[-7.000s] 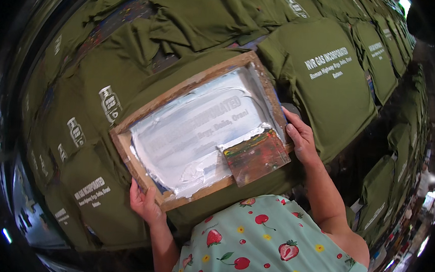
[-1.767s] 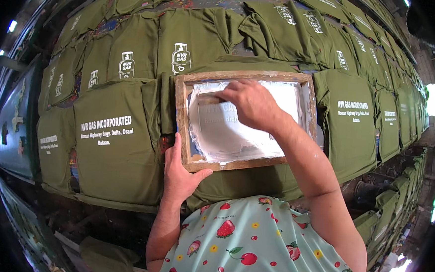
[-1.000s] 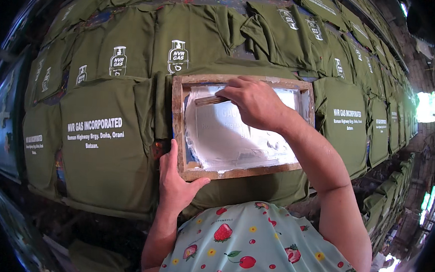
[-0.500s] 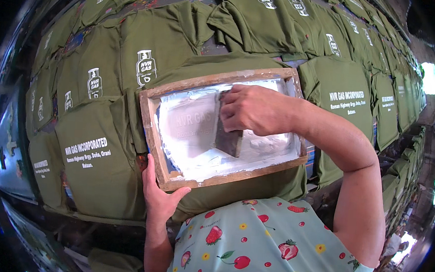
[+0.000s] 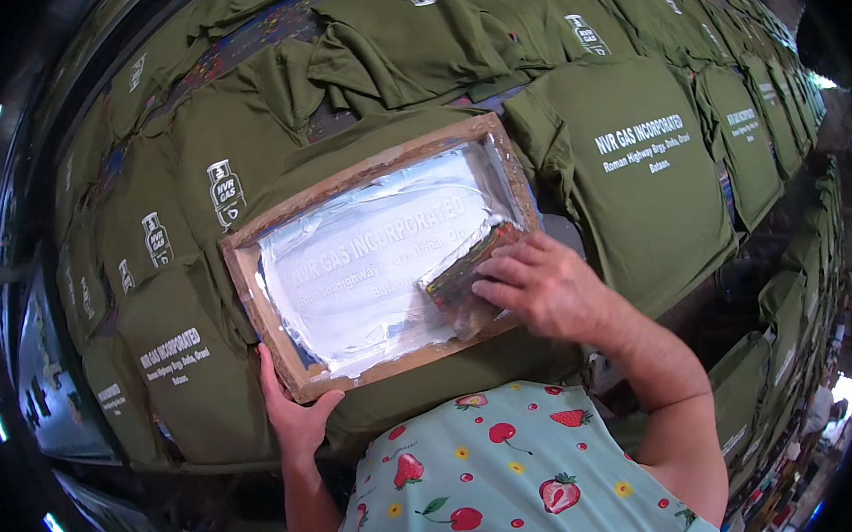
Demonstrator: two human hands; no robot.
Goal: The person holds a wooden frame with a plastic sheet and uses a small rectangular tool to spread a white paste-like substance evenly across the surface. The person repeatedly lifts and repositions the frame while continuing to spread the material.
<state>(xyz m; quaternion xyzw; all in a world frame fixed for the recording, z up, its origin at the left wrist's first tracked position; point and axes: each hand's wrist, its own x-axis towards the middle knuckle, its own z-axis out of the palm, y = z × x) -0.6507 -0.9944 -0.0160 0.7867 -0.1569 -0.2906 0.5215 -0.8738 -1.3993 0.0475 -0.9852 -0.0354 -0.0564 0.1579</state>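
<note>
Work surface: a long table [image 5: 264, 37] runs from the near left to the far right, and its bare top shows only in narrow strips between the garments. Rows of olive-green T-shirts [image 5: 646, 172] with white printed lettering and small white cylinder emblems cover it, laid flat and overlapping, and the rows curve away toward the far right edge of the view.

Printing screen: a rectangular wooden-framed screen [image 5: 373, 253] lies flat on one green shirt just in front of the person, tilted so that its far right corner sits higher in the view than its near left corner. The mesh inside the frame is coated with white ink, and faint lettering shows through the coating.

Squeegee: a squeegee [image 5: 465, 273] with a stained, multicoloured block rests inside the frame at the right end of the mesh, with its edge on the inked surface.

Right hand: the right hand [image 5: 542, 288] lies on the squeegee. The fingers are close together, curled over the block and clamped on it.

Left hand: the left hand [image 5: 290, 414] grips the near left corner of the frame. The thumb lies along the front edge and the fingers are spread under and beside the wood.

Clothing: a light blue garment with a strawberry and cherry print [image 5: 520, 477] fills the near edge of the view.
</note>
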